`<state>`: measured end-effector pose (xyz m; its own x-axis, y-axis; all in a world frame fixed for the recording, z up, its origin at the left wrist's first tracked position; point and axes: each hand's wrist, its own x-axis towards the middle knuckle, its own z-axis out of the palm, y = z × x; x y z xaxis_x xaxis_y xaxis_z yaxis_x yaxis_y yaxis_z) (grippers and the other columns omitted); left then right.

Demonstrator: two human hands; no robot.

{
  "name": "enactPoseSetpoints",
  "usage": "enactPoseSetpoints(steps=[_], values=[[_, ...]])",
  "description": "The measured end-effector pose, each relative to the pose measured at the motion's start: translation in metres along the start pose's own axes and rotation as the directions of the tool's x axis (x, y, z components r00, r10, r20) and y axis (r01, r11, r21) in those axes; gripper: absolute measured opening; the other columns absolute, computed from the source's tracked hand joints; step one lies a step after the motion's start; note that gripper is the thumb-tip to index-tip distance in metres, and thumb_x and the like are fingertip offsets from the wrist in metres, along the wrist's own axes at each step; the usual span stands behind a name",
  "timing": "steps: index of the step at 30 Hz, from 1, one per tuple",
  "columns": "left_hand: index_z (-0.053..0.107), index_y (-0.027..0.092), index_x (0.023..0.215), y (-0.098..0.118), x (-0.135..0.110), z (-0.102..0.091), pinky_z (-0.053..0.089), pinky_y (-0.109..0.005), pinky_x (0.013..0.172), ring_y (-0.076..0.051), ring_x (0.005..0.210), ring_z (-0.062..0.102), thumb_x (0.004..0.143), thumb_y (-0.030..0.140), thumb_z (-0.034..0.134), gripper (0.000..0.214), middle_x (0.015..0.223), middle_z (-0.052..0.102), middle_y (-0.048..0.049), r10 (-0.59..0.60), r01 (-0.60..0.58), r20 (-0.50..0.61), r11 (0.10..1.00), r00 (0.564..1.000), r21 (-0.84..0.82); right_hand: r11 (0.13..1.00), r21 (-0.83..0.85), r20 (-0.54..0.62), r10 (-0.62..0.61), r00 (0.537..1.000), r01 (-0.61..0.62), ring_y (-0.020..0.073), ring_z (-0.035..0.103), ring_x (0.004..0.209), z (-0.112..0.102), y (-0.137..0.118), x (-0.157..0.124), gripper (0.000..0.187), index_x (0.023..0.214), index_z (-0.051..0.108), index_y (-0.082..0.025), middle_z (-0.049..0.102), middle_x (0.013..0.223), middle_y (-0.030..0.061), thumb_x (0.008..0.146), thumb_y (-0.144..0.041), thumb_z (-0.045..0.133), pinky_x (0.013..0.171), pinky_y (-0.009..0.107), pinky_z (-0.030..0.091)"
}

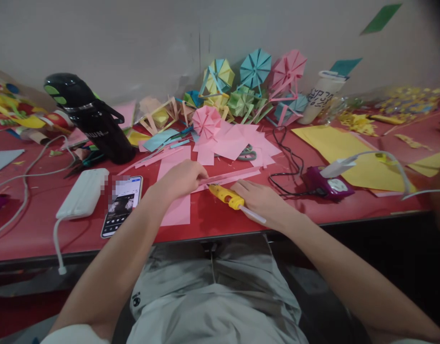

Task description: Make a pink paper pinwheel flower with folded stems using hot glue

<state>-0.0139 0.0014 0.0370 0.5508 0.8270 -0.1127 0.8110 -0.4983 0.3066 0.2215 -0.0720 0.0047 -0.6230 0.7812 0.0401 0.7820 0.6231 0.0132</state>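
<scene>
My right hand (pixel 259 195) is wrapped round a yellow glue gun (pixel 227 197), with a whitish glue stick poking out of its rear end. The nozzle points left, at a folded pink paper strip (pixel 237 176). My left hand (pixel 187 176) pinches the near end of that strip just beside the nozzle; its fingertips are partly hidden. Under my left wrist lies a pink paper sheet (pixel 175 210). Beyond the strip, several pink paper squares (pixel 230 141) are spread out, and the green handles of scissors (pixel 247 154) show among them.
Folded paper umbrellas (pixel 256 69) stand along the wall. To the left are a black bottle (pixel 94 124), a white power bank (pixel 83 193) and a phone (pixel 122 205). A purple power adapter (pixel 327 184) with cables, yellow sheets (pixel 335 153) and a patterned cup (pixel 320 98) are on the right.
</scene>
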Motion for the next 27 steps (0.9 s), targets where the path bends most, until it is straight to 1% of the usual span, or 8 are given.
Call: enactPoseSetpoints(steps=[4,8,11,15,22,27], values=[[0.081,0.021,0.104,0.001,0.000,0.001,0.048,-0.029,0.075,-0.021,0.088,0.070,0.083,0.012,0.057,0.033,0.102,0.079,-0.0084,0.008,-0.008,-0.014,1.000,1.000,0.016,0.998,-0.060,-0.002,-0.008,1.000,0.008,0.0276,0.064,0.097,-0.002,-0.005,0.006,0.016,0.110,0.057,-0.014,0.068,0.105,0.0128,0.096,-0.014,0.049,0.077,0.035,0.044],[0.080,0.021,0.104,0.001,0.001,0.002,0.047,-0.030,0.074,-0.022,0.091,0.070,0.086,0.017,0.059,0.028,0.103,0.079,-0.0085,0.007,-0.006,-0.026,0.999,1.000,0.047,0.998,-0.068,0.020,-0.001,1.000,0.002,0.0271,0.063,0.096,-0.006,-0.006,0.009,0.015,0.108,0.057,-0.014,0.068,0.105,0.0135,0.097,-0.014,0.046,0.076,0.035,0.043],[0.080,0.020,0.104,0.001,0.002,0.003,0.046,-0.030,0.073,-0.023,0.091,0.070,0.088,0.020,0.059,0.027,0.103,0.079,-0.0086,-0.002,0.004,-0.028,0.999,1.000,0.054,0.997,-0.077,0.041,0.012,0.999,-0.009,0.0280,0.062,0.096,-0.007,-0.004,0.008,0.016,0.107,0.057,-0.013,0.069,0.105,0.0137,0.098,-0.013,0.044,0.077,0.036,0.041],[0.080,0.020,0.103,0.000,0.002,0.004,0.047,-0.030,0.076,-0.023,0.093,0.070,0.088,0.020,0.058,0.026,0.104,0.079,-0.0085,0.000,0.001,-0.030,0.998,1.000,0.059,0.998,-0.066,0.039,0.015,0.999,-0.012,0.0284,0.062,0.095,-0.008,0.000,0.007,0.015,0.105,0.058,-0.013,0.069,0.104,0.0138,0.097,-0.015,0.046,0.077,0.036,0.040],[0.080,0.021,0.103,0.000,0.001,0.003,0.048,-0.030,0.078,-0.022,0.096,0.070,0.088,0.017,0.056,0.028,0.105,0.079,-0.0080,0.005,-0.004,-0.028,0.998,1.000,0.058,0.996,-0.064,0.087,0.063,0.994,-0.058,0.0292,0.064,0.100,-0.017,0.002,0.005,0.015,0.107,0.060,-0.011,0.070,0.107,0.0140,0.096,-0.016,0.051,0.081,0.036,0.041],[0.079,0.019,0.101,-0.001,0.002,0.005,0.045,-0.031,0.073,-0.023,0.093,0.070,0.086,0.013,0.053,0.031,0.103,0.079,-0.0080,0.008,-0.006,-0.027,0.998,1.000,0.057,0.996,-0.055,0.050,0.073,0.996,-0.070,0.0284,0.064,0.098,-0.016,0.014,-0.001,0.016,0.108,0.060,-0.011,0.071,0.106,0.0158,0.096,-0.018,0.052,0.078,0.035,0.042]])
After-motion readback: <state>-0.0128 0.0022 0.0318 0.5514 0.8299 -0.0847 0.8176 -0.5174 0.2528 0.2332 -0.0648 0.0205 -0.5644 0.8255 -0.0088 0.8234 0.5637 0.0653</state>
